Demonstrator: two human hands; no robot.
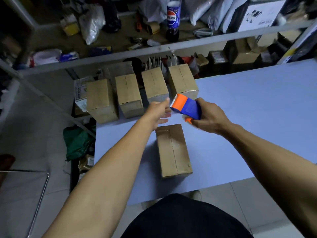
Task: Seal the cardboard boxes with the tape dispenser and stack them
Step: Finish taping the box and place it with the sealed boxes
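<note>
In the frame centre the right hand (208,117) grips the tape dispenser (186,107); the left hand (160,111), fingers relaxed, reaches to its blade. Below them lies one cardboard box (173,150) on the table (257,117). I think the tape should start over the far edge, centred on the seam.

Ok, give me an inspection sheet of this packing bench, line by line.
Surface: pale blue table, bare on its right side.
Job's things: four cardboard boxes in a row at the far edge; near box alone in front, tape along its seam; blue and orange tape dispenser held above.
Clutter: cola bottle, bags and parcels on the shelf.
Hands: right hand grips the dispenser; left hand open beside its blade end.
Cables: nothing seen.
Surroundings: green bag on the floor, left.
</note>
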